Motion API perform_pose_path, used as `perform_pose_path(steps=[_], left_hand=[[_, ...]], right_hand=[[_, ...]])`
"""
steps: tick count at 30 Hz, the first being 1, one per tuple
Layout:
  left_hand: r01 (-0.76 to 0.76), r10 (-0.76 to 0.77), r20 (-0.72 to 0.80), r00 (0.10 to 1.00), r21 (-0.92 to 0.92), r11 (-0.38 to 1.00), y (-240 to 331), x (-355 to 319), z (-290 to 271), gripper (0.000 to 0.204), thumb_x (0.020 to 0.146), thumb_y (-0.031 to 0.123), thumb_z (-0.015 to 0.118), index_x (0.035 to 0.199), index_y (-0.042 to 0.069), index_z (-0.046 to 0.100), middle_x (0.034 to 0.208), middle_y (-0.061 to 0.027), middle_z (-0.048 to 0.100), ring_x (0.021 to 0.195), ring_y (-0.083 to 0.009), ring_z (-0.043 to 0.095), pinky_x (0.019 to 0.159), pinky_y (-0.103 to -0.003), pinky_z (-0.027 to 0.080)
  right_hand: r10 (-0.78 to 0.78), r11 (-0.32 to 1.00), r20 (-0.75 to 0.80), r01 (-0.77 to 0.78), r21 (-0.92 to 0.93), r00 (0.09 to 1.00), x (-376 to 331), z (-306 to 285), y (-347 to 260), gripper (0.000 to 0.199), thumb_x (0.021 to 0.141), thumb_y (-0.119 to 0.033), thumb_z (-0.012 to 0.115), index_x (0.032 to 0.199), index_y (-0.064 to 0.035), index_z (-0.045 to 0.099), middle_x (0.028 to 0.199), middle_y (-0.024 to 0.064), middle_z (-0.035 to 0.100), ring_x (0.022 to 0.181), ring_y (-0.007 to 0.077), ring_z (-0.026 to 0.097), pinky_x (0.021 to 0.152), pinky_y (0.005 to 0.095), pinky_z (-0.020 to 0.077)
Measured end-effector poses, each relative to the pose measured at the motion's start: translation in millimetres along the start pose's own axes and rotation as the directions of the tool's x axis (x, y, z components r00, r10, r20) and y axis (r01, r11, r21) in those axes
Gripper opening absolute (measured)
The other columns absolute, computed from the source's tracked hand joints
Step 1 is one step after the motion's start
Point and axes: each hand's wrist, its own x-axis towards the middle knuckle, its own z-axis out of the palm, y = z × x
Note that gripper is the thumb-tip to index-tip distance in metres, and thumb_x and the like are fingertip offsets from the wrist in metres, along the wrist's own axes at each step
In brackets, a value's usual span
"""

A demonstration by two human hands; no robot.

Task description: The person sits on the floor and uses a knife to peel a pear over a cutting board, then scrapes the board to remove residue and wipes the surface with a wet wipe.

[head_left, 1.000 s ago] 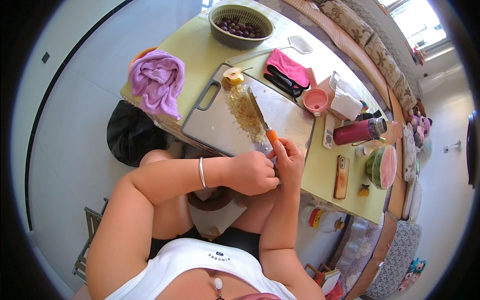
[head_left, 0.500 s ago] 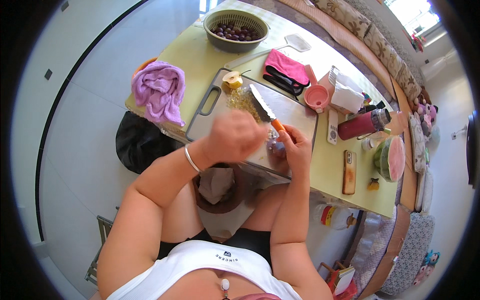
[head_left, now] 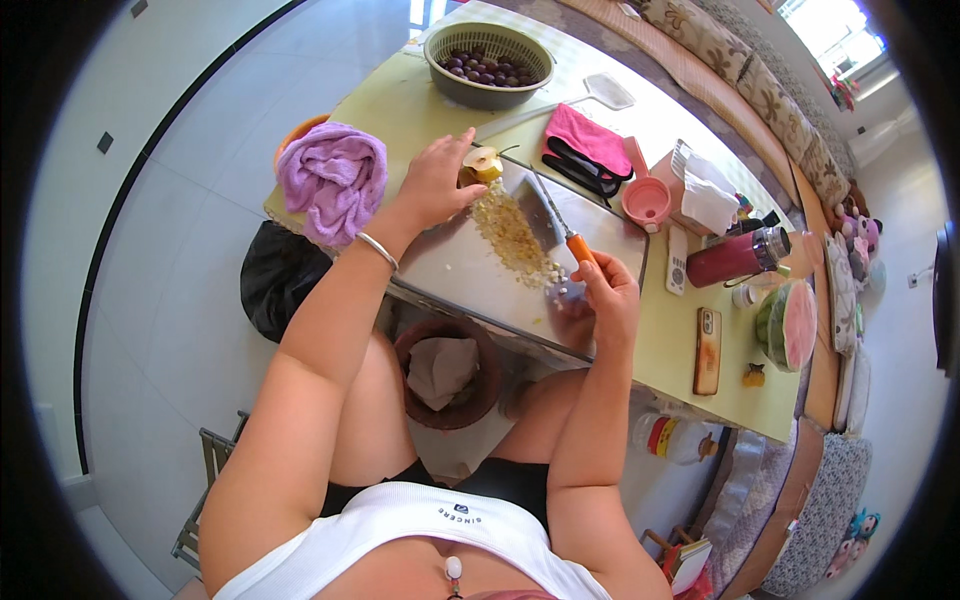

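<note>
- Head view: I work from the left. The towel (head_left: 333, 180) lies bunched at the left corner of the table (head_left: 380, 110). Hazard: a wide swing of the nearby forearm could drag it off.
- Left hand (head_left: 437, 180): fingers spread around the near left side of the fruit half (head_left: 484, 163), thumb just beside it. I cannot tell whether they touch. Hazard: a loose, off-centre pinch could roll the piece.
- Fruit half: at the far left part of the board (head_left: 430, 260), cut face showing, stem to the right. Hazard: a wet face could slip under the fingertips.
- Bits (head_left: 512, 235): spread in a band from the fruit half toward the right hand (head_left: 610, 290). Hazard: a careless sweep could carry some over the near edge.
- Knife (head_left: 566, 228): tip directed away from the body, near the stem. I cannot confirm blade contact with the board. Hazard: if the left hand crosses right while the blade swings left, a finger could be cut.
- Right hand: grasping the orange handle. Hazard: juice could let it twist.
- Phone (head_left: 708, 350): on the table, right of that hand. Hazard: splashed juice could reach it.
</note>
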Motion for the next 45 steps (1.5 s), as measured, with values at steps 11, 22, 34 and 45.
perform_pose_path(steps=[11, 22, 34, 45], left_hand=[[-0.02, 0.019, -0.061, 0.998, -0.002, 1.0, -9.1, 7.5, 4.1, 0.072, 0.074, 0.02, 0.072, 0.137, 0.002, 0.043, 0.119, -0.0139, 0.061, 0.112, -0.0328, 0.055, 0.098, -0.041, 0.041], [0.165, -0.168, -0.12, 0.978, -0.034, 0.986, -11.3, 8.8, 2.1, 0.075, 0.074, 0.027, 0.076, 0.136, -0.001, 0.044, 0.11, -0.0135, 0.063, 0.106, -0.032, 0.055, 0.094, -0.043, 0.042], [0.283, -0.298, -0.108, 0.949, -0.135, 0.95, -25.1, 4.2, 7.4, 0.074, 0.08, 0.036, 0.072, 0.135, -0.005, 0.043, 0.111, -0.0193, 0.064, 0.105, -0.034, 0.059, 0.091, -0.042, 0.046], [0.247, -0.272, -0.23, 0.935, -0.13, 0.96, -9.7, -1.6, -10.0, 0.059, 0.086, 0.035, 0.068, 0.126, -0.005, 0.053, 0.111, -0.0213, 0.065, 0.104, -0.0319, 0.063, 0.089, -0.038, 0.048]], right_hand=[[-0.072, 0.996, -0.068, 0.069, -0.053, 0.995, 11.4, 11.1, 8.9, 0.026, 0.09, -0.013, 0.064, 0.112, 0.0021, 0.065, 0.082, -0.0023, 0.06, 0.059, 0.001, 0.04, 0.052, 0.0168, 0.0296], [-0.296, 0.917, -0.097, 0.254, -0.308, 0.95, 16.3, 14.0, 17.4, 0.026, 0.088, -0.01, 0.065, 0.112, -0.0007, 0.067, 0.098, 0.0101, 0.07, 0.087, 0.0162, 0.063, 0.081, 0.0274, 0.0472], [-0.413, 0.617, 0.167, 0.41, -0.672, 0.895, 3.1, 17.8, -12.0, 0.025, 0.083, -0.008, 0.064, 0.108, -0.0058, 0.068, 0.095, 0.0081, 0.066, 0.09, 0.0266, 0.055, 0.084, 0.0351, 0.0438], [-0.449, 0.758, 0.102, 0.439, -0.482, 0.888, -6.2, -0.4, -13.4, 0.024, 0.085, -0.007, 0.064, 0.108, -0.0059, 0.068, 0.091, 0.0079, 0.065, 0.088, 0.0246, 0.055, 0.082, 0.0338, 0.0439]])
